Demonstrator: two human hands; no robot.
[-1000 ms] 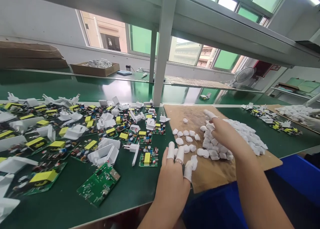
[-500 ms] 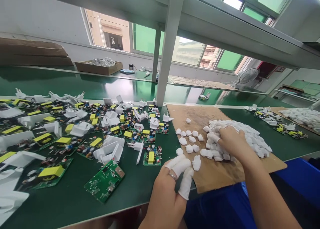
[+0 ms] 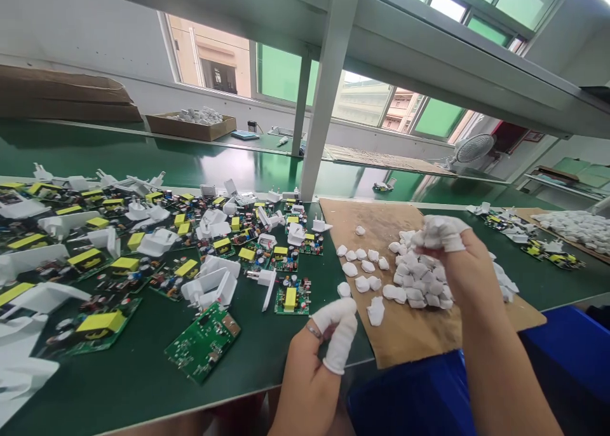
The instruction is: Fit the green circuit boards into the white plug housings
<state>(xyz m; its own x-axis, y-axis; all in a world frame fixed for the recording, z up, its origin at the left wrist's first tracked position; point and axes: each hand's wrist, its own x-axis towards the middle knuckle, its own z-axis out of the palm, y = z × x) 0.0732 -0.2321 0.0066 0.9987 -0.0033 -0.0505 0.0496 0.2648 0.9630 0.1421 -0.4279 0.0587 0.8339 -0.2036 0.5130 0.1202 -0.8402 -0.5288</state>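
White finger cots cover the fingertips of both hands. My right hand (image 3: 450, 239) is raised over the pile of small white pouch-like pieces (image 3: 422, 277), fingers closed on what looks like a few of them. The pile lies on a sheet of brown cardboard (image 3: 343, 220). My left hand (image 3: 321, 350) is just off the table's front edge, its thumb and fingers pinched together; whether anything is between the tips is hidden. Close to it are a loose white piece (image 3: 375, 311) on the cardboard and a green circuit board with a yellow transformer (image 3: 290, 299).
Many circuit boards with white plug housings (image 3: 210, 283) cover the left side of the green table (image 3: 257, 360). One green board (image 3: 204, 340) lies face down near the front edge. Blue bins (image 3: 410, 391) stand below the edge. A white post (image 3: 328, 93) rises behind the table.
My right hand has lifted off the pile with white pieces in its fingers. My left hand has drawn back slightly, and its fingers have come together in a pinch.
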